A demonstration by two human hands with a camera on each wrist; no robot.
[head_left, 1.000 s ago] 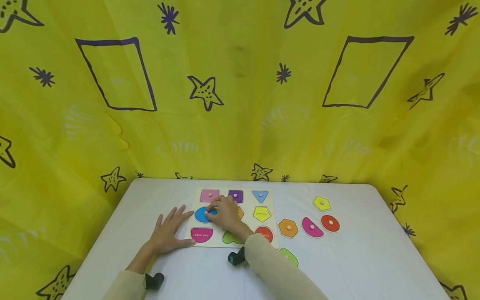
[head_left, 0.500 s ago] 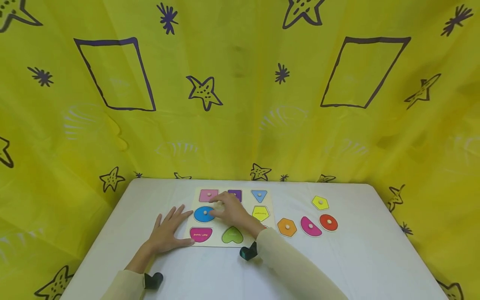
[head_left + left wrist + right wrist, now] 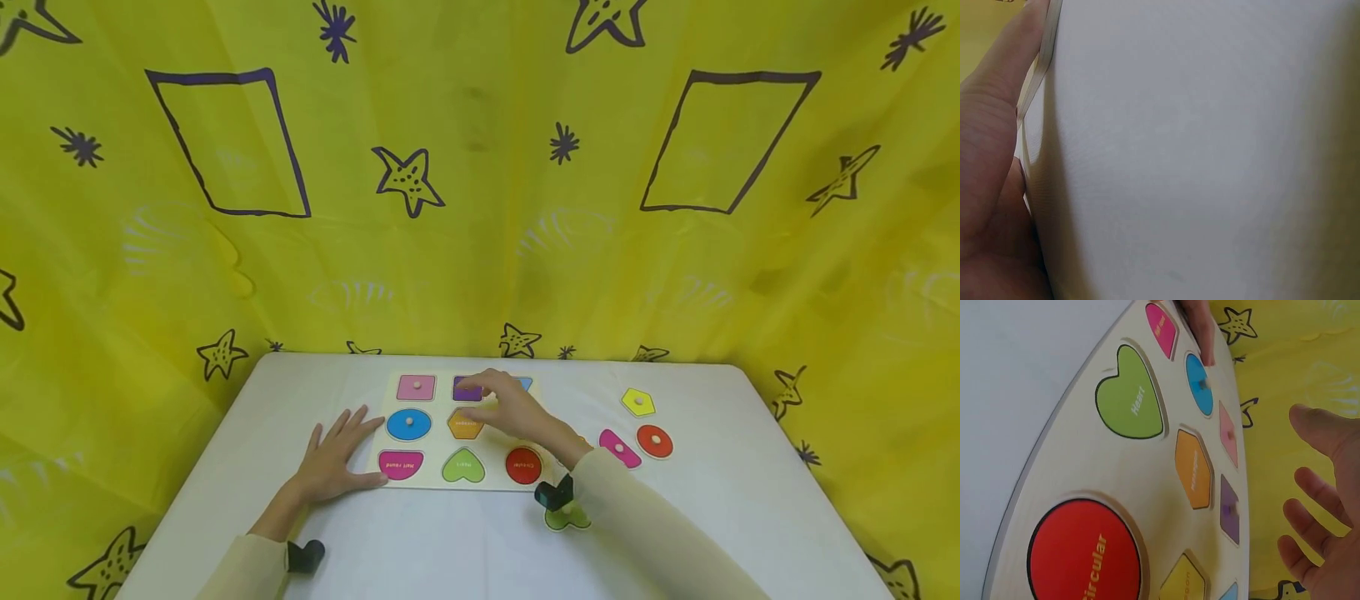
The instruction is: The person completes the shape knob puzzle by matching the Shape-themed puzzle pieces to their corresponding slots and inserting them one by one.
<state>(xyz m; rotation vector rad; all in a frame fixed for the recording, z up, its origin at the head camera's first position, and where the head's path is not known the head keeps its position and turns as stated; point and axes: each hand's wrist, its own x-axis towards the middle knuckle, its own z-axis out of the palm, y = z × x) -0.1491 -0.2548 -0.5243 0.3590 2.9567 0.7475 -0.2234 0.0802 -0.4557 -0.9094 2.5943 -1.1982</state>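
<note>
Right grip [image 3: 510, 407] empty, digits apart over puzzle board [image 3: 432, 468]; left grip [image 3: 335, 460] spread at board's left edge, presumably to steady it. Blue oval [image 3: 397, 428] seated in board, knob [image 3: 409, 422] upward, likely for pinching. Yellow pentagon piece [image 3: 638, 406], magenta half-round piece [image 3: 619, 452], red disc [image 3: 655, 446] loose on desk [image 3: 420, 550], right of board, presumably for right-side reach.

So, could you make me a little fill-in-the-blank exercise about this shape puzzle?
The green slot in the board is labelled ____.
The loose pentagon piece is coloured ____.
Between the left hand and the orange slot sits an oval piece coloured ____.
The right hand, over the board, holds ____.

Missing words: Heart; yellow; blue; nothing.
</note>
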